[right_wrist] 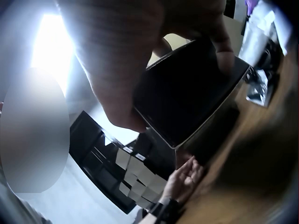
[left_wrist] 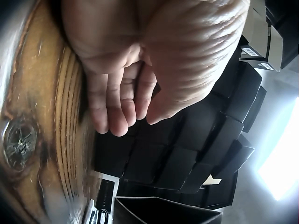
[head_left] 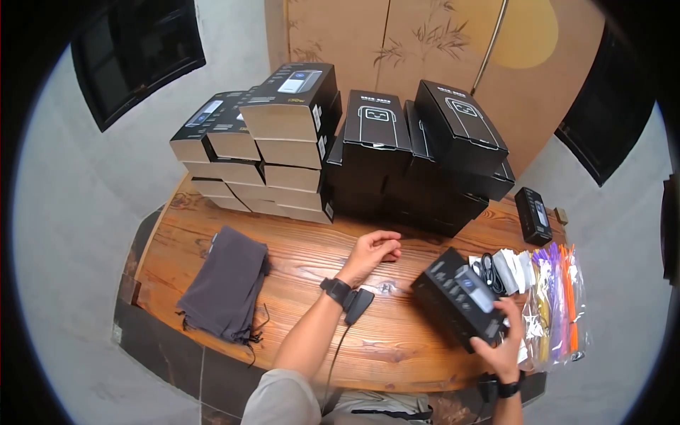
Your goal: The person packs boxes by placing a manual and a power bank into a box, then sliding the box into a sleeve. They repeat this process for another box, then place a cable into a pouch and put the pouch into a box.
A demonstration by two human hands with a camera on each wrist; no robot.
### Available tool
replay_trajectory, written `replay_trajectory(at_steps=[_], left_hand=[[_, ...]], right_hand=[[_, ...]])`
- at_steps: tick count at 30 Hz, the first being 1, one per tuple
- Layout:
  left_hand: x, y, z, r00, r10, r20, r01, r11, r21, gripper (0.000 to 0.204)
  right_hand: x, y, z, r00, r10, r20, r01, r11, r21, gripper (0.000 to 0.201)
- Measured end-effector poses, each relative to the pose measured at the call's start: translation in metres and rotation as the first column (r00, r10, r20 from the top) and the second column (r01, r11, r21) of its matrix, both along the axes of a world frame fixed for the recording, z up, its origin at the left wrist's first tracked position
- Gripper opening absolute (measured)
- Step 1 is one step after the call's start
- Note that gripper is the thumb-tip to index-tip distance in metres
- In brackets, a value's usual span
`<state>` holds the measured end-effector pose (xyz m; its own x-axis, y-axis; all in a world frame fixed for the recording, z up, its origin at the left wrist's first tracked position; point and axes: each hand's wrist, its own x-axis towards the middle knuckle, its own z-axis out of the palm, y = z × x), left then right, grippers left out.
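Here's the black box [head_left: 453, 290], tilted in the right hand [head_left: 504, 348], thumb on one side and fingers on the other, pinching it by the end nearest the person. Whether its far end touches the wood, I can't tell. The step, as I judge it: this one box is being handled, one hand doing all the work. The next move calls for holding that pinch firm while the box is levelled; a second hand at the far end would steady it.

And that second hand is close! The left hand [head_left: 372, 256] hovers low just beyond that far end, fingers loosely bent, thumb near the fingertips, nothing in its grasp. The right wrist comes in from the person's side, fingers reaching forward over the box.

Further out, just past the right fingers: a coiled black cable [head_left: 489, 273], white packets [head_left: 513, 270] and a clear bag [head_left: 577, 322] of coloured strips. Ahead of the left fingertips stand the stacked black boxes [head_left: 418, 177]; off to the left of that hand, the folded dark cloth [head_left: 225, 283] lies on the wooden table [head_left: 304, 248].
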<state>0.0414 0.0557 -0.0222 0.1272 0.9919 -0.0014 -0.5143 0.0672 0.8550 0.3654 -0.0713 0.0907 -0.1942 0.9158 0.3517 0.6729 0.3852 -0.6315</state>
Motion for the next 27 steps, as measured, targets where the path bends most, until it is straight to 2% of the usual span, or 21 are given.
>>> replay_trajectory(at_steps=[5, 8, 11, 12, 14, 15, 18, 19, 22, 27], left_hand=[[-0.007, -0.006, 0.009, 0.999, 0.01, -0.053, -0.009, 1.0, 0.012, 0.033], [-0.01, -0.01, 0.009, 0.997, 0.011, -0.074, -0.008, 0.999, 0.037, 0.035], [-0.008, -0.014, 0.012, 0.983, 0.033, -0.179, -0.019, 0.997, 0.081, 0.034], [-0.007, -0.014, 0.013, 0.972, 0.048, -0.229, -0.025, 0.995, 0.101, 0.033], [-0.009, -0.015, 0.013, 0.981, 0.02, -0.194, -0.01, 0.999, 0.054, 0.034], [-0.01, -0.014, 0.009, 0.984, 0.017, -0.179, -0.008, 0.999, 0.053, 0.034], [-0.015, -0.016, 0.007, 0.984, -0.008, -0.176, 0.015, 0.999, 0.041, 0.035], [-0.017, -0.017, 0.007, 0.983, -0.02, -0.184, 0.026, 0.999, 0.035, 0.035], [-0.02, -0.023, 0.009, 0.983, 0.013, -0.183, 0.002, 0.997, 0.079, 0.036], [-0.021, -0.029, 0.014, 0.943, 0.021, -0.332, 0.018, 0.993, 0.114, 0.032]], right_hand=[[-0.041, -0.001, -0.038, 0.993, 0.005, 0.116, -0.011, 0.999, 0.048, 0.073], [-0.053, 0.0, -0.042, 0.996, 0.035, 0.077, -0.035, 0.999, 0.004, 0.081], [-0.055, 0.001, -0.038, 0.984, 0.17, 0.06, -0.165, 0.983, -0.085, 0.092], [-0.055, 0.002, -0.039, 0.976, 0.201, -0.088, -0.215, 0.958, -0.193, 0.096], [-0.052, 0.004, -0.051, 0.902, 0.202, -0.382, -0.351, 0.858, -0.374, 0.103], [-0.043, 0.009, -0.067, 0.882, 0.23, -0.411, -0.378, 0.865, -0.329, 0.101], [-0.031, 0.017, -0.085, 0.729, 0.068, -0.681, -0.449, 0.799, -0.401, 0.095], [-0.03, 0.016, -0.087, 0.748, 0.085, -0.659, -0.438, 0.808, -0.393, 0.082], [-0.03, 0.016, -0.091, 0.811, 0.175, -0.559, -0.425, 0.833, -0.355, 0.069], [-0.035, 0.015, -0.086, 0.822, 0.185, -0.538, -0.4, 0.861, -0.315, 0.057]])
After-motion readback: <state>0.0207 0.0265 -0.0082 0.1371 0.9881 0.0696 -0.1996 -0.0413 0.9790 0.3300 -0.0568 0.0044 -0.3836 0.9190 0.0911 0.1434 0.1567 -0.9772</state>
